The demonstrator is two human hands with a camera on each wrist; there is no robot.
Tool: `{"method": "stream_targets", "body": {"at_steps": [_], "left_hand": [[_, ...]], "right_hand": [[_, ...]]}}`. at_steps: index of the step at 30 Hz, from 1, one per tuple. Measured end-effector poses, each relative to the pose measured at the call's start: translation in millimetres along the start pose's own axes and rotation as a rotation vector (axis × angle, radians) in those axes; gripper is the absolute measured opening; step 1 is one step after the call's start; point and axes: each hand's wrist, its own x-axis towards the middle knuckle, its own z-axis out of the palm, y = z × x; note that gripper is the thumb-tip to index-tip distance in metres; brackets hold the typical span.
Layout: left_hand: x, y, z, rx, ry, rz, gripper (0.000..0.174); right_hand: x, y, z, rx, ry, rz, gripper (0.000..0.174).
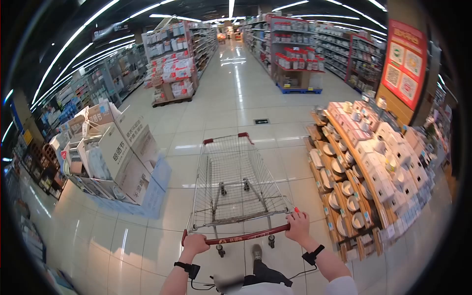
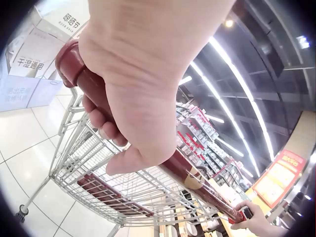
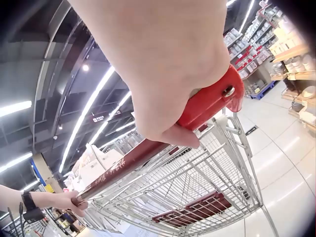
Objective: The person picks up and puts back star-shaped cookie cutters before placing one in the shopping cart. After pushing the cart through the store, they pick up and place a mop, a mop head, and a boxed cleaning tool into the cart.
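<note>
A wire shopping cart (image 1: 236, 182) with a dark red handle bar (image 1: 248, 236) stands right before the person, its basket bare of goods. My left hand (image 1: 197, 244) grips the bar near its left end; in the left wrist view the fingers (image 2: 101, 121) curl under it, with the thumb along the near side. At the opposite end, my right hand (image 1: 298, 227) holds the bar beside the bright red end cap (image 3: 212, 101). The right thumb (image 3: 180, 137) wraps below the bar in the right wrist view. Both wrists wear black straps.
Cardboard display boxes (image 1: 128, 162) stand on the left. To the right, a tiered wooden stand (image 1: 339, 187) carries bowls and boxed crockery. Farther off, a pallet of packaged goods (image 1: 172, 73) and a shelf end with red-lidded jars (image 1: 299, 59) flank a tiled aisle (image 1: 231, 69).
</note>
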Motion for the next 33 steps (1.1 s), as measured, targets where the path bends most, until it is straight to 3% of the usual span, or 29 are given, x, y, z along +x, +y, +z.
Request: {"method": "stream_targets", "body": {"at_steps": [18, 26, 33], "left_hand": [[352, -63, -161, -0.09, 0.068, -0.077, 0.028], [500, -114, -224, -0.179, 0.107, -0.101, 0.028], [595, -156, -272, -0.187, 0.064, -0.126, 0.028]], "right_hand": [[388, 98, 210, 0.037, -0.06, -0.105, 0.035], [546, 120, 305, 0.072, -0.116, -0.141, 0.036], [648, 108, 350, 0.035, -0.112, -0.125, 0.038]]}}
